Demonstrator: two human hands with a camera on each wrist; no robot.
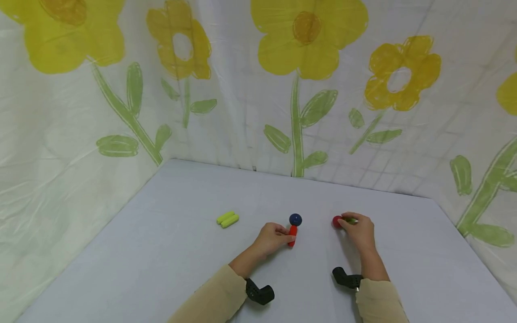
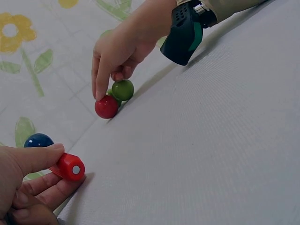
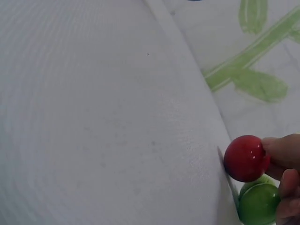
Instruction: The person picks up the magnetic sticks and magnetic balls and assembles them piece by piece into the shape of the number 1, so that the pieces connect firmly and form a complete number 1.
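Note:
My left hand [image 1: 271,240] pinches a red rod [image 1: 292,236] between thumb and fingers. A pale round spot shows on the rod's near end in the left wrist view. At the rod's far end sits a dark blue ball [image 1: 295,219], apparently touching it. Over on the right, my right hand [image 1: 361,229] has its fingers on a red ball [image 3: 246,158] and a green ball [image 3: 259,204] beside it. Something lighter green shows partly behind these balls; the fingers hide how they join.
Two yellow-green rods [image 1: 228,219] lie side by side on the white tabletop [image 1: 181,269], left of the left hand. A curtain [image 1: 238,112] painted with yellow flowers hangs along the table's back edge. Each wrist wears a black camera mount [image 1: 260,293].

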